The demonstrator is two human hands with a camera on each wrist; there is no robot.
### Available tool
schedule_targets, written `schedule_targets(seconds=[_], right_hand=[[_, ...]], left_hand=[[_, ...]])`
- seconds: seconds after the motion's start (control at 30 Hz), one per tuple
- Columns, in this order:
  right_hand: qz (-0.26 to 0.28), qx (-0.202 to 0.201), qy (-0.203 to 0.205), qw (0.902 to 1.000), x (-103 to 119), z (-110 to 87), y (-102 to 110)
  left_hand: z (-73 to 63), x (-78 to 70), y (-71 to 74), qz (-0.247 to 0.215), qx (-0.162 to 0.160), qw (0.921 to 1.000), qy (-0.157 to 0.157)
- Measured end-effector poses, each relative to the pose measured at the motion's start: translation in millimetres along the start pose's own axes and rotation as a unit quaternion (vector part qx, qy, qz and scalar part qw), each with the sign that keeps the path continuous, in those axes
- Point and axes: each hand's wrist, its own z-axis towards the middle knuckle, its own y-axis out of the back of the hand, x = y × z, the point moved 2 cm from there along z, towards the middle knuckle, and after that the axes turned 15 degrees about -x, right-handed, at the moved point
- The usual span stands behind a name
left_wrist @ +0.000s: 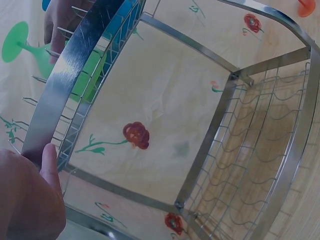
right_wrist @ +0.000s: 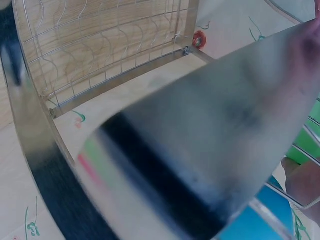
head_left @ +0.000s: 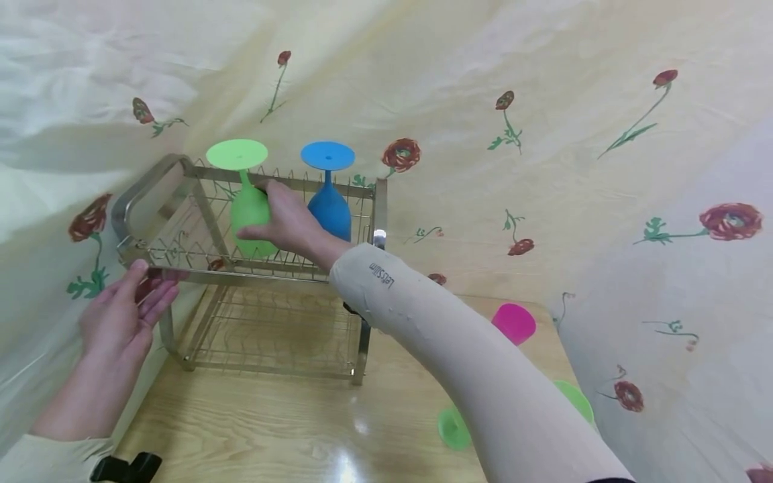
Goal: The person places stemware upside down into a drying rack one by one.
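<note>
A two-tier metal dish rack [head_left: 290,280] stands on the wooden table. On its upper tier a green goblet [head_left: 249,218] rests upside down, its round foot uppermost. My right hand [head_left: 286,218] grips the goblet's bowl, thumb in front and fingers reaching behind. Just right of that hand, a blue goblet [head_left: 331,208] is also upside down in the rack, partly covered by the wrist. My left hand [head_left: 129,308] holds the rack's front left corner, thumb at the upper bar and fingers under it. In the left wrist view, a fingertip [left_wrist: 50,155] lies against the metal bar.
The rack's lower tier [head_left: 272,329] has wavy wires. On the table to the right, a pink cup-shaped piece [head_left: 514,323] and green pieces [head_left: 454,428] show around my right sleeve. Flower-printed cloth [head_left: 459,147] hangs behind and beside the table.
</note>
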Motion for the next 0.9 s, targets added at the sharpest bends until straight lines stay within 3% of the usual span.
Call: schedule_targets(seconds=[0.23,0.5,0.73,0.9], right_hand=[[-0.013,0.011,-0.021,0.9996,2.1,-3.0,4.8],[0.006,0.02,-0.046,0.9987,5.7,-20.9,26.7],[0.103,0.01,-0.012,0.9946,-2.1,-60.9,62.3],[0.167,-0.025,0.018,0.9855,-27.9,-100.4,92.6]], left_hand=[[-1.0,1.0,0.2,-0.002,-0.002,1.0,0.0],[3.1,-1.2,-2.6,-0.006,0.009,0.9999,0.006],[10.8,-4.9,-8.1,0.003,0.01,0.9998,0.019],[12.0,-3.7,-7.5,0.007,0.018,0.9997,0.017]])
